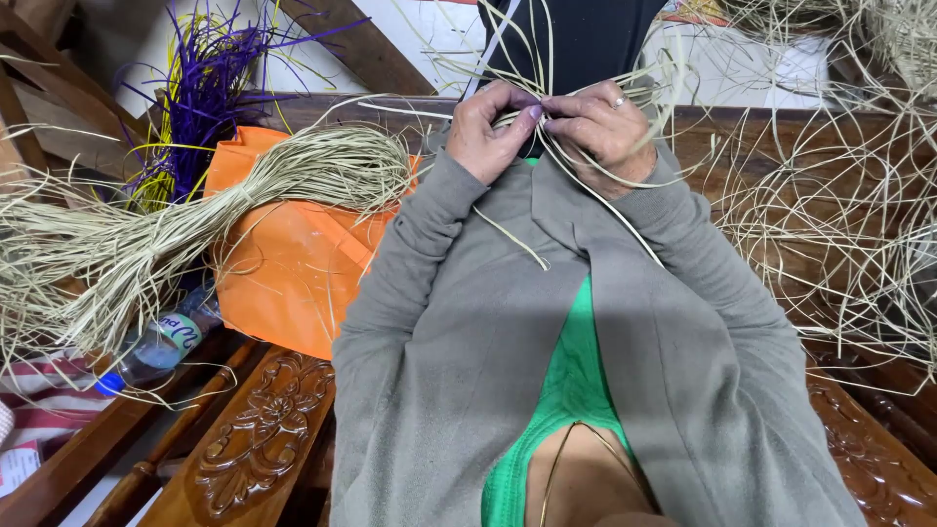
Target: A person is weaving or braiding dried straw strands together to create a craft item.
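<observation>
Several thin pale straw-coloured reed strands, too tangled to count, meet between two hands held together over a black cloth. The left hand and the ringed right hand both pinch shut on the strands, fingertips touching. Left of the hands lie one bundle of pale reeds, one orange cloth, one plastic bottle.

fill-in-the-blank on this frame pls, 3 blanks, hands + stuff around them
1. Both hands, left hand and right hand, pinch thin pale straw strands in front of a ____ cloth.
2. The big straw bundle lies across an ____ bag.
3. A ring sits on the ____ hand.

Missing words: black; orange; right
</observation>
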